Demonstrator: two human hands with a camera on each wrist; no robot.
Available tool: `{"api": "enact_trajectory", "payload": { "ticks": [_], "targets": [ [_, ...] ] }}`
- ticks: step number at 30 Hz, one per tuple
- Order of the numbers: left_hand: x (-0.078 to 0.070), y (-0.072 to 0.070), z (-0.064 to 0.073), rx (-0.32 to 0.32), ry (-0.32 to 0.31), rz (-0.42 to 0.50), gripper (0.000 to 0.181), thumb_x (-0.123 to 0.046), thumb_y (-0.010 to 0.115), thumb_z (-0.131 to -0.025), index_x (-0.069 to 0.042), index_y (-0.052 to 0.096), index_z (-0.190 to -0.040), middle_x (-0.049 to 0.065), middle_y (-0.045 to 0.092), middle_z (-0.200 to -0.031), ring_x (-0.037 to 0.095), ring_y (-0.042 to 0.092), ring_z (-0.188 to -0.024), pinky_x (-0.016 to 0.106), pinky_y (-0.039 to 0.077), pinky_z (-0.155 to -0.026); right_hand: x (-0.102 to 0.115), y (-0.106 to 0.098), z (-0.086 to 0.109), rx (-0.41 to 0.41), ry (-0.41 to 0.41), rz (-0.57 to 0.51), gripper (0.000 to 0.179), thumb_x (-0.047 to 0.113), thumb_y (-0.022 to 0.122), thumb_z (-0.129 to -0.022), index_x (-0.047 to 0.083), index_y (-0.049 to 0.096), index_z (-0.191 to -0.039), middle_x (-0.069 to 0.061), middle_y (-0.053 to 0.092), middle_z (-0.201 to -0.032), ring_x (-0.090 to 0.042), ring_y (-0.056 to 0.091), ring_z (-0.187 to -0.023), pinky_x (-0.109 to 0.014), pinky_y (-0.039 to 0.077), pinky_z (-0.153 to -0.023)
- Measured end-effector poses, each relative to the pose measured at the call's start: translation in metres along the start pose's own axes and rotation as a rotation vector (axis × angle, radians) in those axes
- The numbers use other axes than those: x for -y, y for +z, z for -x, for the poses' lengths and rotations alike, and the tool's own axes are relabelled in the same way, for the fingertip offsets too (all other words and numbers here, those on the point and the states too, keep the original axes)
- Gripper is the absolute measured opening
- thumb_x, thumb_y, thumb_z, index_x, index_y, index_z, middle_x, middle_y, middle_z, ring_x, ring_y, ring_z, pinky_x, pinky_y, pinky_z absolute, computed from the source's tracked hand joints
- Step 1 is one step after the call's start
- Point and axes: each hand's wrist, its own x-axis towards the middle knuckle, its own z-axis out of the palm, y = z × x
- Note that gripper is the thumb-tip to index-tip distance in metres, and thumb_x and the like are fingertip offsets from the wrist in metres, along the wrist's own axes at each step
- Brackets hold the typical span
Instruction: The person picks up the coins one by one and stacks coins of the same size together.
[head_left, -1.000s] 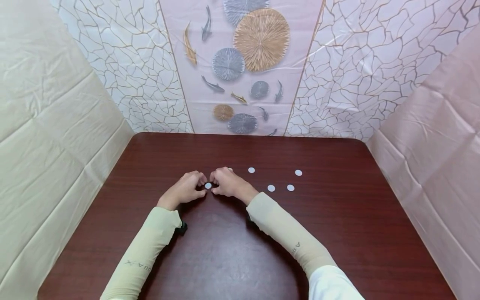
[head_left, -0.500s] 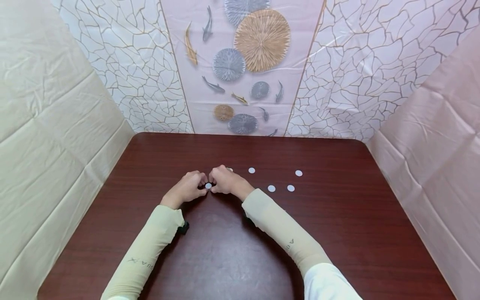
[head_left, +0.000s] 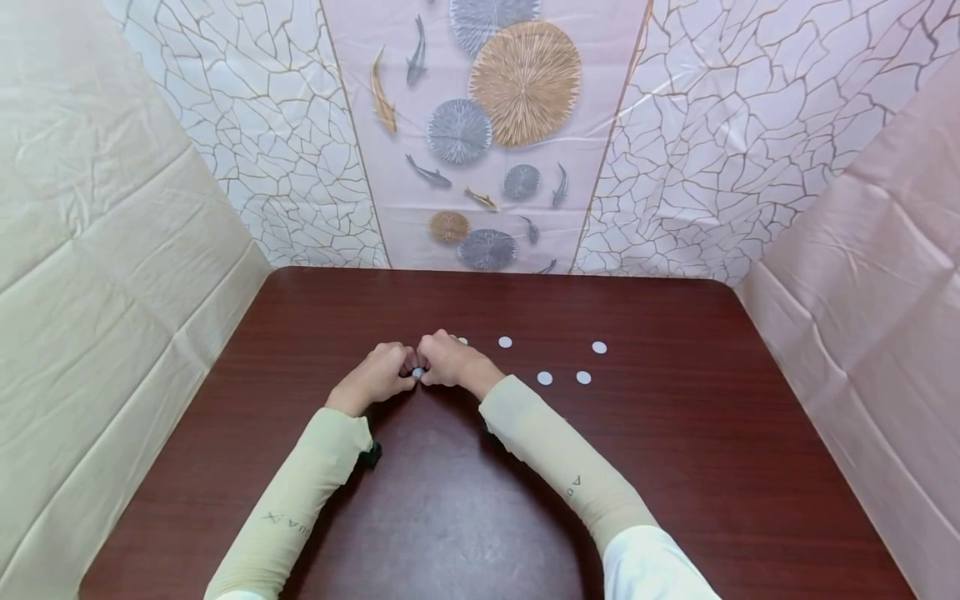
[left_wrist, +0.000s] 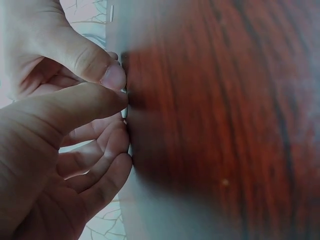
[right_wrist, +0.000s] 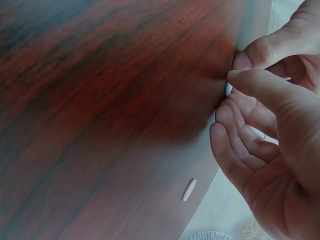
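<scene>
A small white round disc point(head_left: 418, 373) lies flat on the brown table between both hands, partly covered by fingertips. From its left side, my left hand point(head_left: 377, 372) pinches the rim, thumb in front and curled fingers behind. My right hand point(head_left: 452, 361) does the same from the right, and the two thumbs meet at the near edge. In the right wrist view a pale sliver of the disc point(right_wrist: 228, 88) shows between thumb and fingers. Seen from the left wrist, fingertips press down at table level and hide most of it.
More white discs lie to the right: one point(head_left: 462, 341) half hidden behind the right hand, another point(head_left: 506, 342) beyond it, and several farther right, including a near one point(head_left: 545, 378). The dark wood table point(head_left: 480, 500) meets patterned cloth walls point(head_left: 487, 208) at the back.
Both hands have closed in on the disc, the right hand shifting slightly left, the left slightly right. Fingertips now cover more of it. The other discs stay put.
</scene>
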Motion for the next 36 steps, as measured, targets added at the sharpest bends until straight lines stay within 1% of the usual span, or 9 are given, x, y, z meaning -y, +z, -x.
{"api": "enact_trajectory", "payload": {
  "ticks": [5, 9, 13, 21, 24, 30, 36],
  "targets": [
    [-0.001, -0.001, -0.002, 0.021, -0.008, -0.011, 0.008, -0.006, 0.077, -0.089, -0.005, 0.071, -0.094, 0.006, 0.068, -0.088, 0.018, 0.061, -0.084, 0.033, 0.054, -0.076, 0.000, 0.001, 0.000, 0.002, -0.006, 0.000, 0.006, 0.015, 0.079, -0.093, 0.013, 0.077, -0.088, 0.004, 0.072, -0.084, -0.010, 0.066, -0.078, -0.025, 0.053, -0.072],
    [-0.001, -0.001, -0.002, 0.038, -0.015, -0.008, 0.008, -0.006, 0.077, -0.090, -0.005, 0.072, -0.096, 0.006, 0.069, -0.090, 0.018, 0.063, -0.086, 0.034, 0.055, -0.078, 0.001, 0.001, 0.001, 0.000, -0.019, -0.002, 0.009, 0.014, 0.079, -0.093, 0.012, 0.075, -0.086, 0.005, 0.067, -0.077, -0.010, 0.062, -0.074, -0.024, 0.050, -0.069],
    [-0.001, -0.001, -0.001, 0.034, -0.005, -0.013, 0.007, -0.006, 0.077, -0.090, -0.005, 0.072, -0.095, 0.006, 0.069, -0.090, 0.018, 0.063, -0.086, 0.034, 0.055, -0.078, 0.000, 0.003, 0.002, -0.005, -0.027, -0.003, 0.011, 0.013, 0.080, -0.093, 0.011, 0.075, -0.084, 0.005, 0.063, -0.071, -0.009, 0.059, -0.068, -0.023, 0.048, -0.066],
    [-0.003, 0.001, 0.003, 0.022, 0.024, 0.009, 0.006, -0.005, 0.076, -0.089, -0.005, 0.071, -0.093, 0.006, 0.069, -0.086, 0.017, 0.062, -0.082, 0.031, 0.053, -0.075, 0.000, 0.004, 0.005, 0.004, -0.021, -0.019, 0.008, 0.013, 0.079, -0.093, 0.012, 0.076, -0.086, 0.004, 0.067, -0.077, -0.008, 0.060, -0.070, -0.021, 0.049, -0.066],
    [-0.005, 0.001, 0.004, 0.024, 0.024, 0.010, 0.006, -0.005, 0.076, -0.089, -0.005, 0.072, -0.094, 0.005, 0.070, -0.086, 0.017, 0.063, -0.082, 0.031, 0.054, -0.076, 0.000, 0.004, 0.007, 0.002, -0.028, -0.011, 0.009, 0.014, 0.080, -0.092, 0.013, 0.076, -0.084, 0.004, 0.068, -0.077, -0.008, 0.060, -0.070, -0.022, 0.049, -0.067],
    [-0.007, 0.002, 0.006, 0.033, 0.015, 0.008, 0.006, -0.005, 0.077, -0.090, -0.006, 0.072, -0.093, 0.004, 0.070, -0.087, 0.016, 0.063, -0.082, 0.031, 0.054, -0.075, 0.002, 0.006, 0.011, -0.028, -0.051, 0.024, 0.011, 0.013, 0.082, -0.090, 0.013, 0.075, -0.081, 0.006, 0.067, -0.075, -0.008, 0.059, -0.072, -0.022, 0.049, -0.068],
    [-0.009, 0.004, 0.009, 0.045, 0.029, 0.025, 0.005, -0.004, 0.076, -0.090, -0.006, 0.072, -0.093, 0.005, 0.070, -0.088, 0.017, 0.063, -0.082, 0.030, 0.053, -0.074, 0.003, 0.007, 0.017, -0.023, -0.072, 0.016, 0.013, 0.011, 0.081, -0.090, 0.012, 0.075, -0.080, 0.006, 0.063, -0.071, -0.008, 0.056, -0.070, -0.021, 0.047, -0.066]
  ]
}}
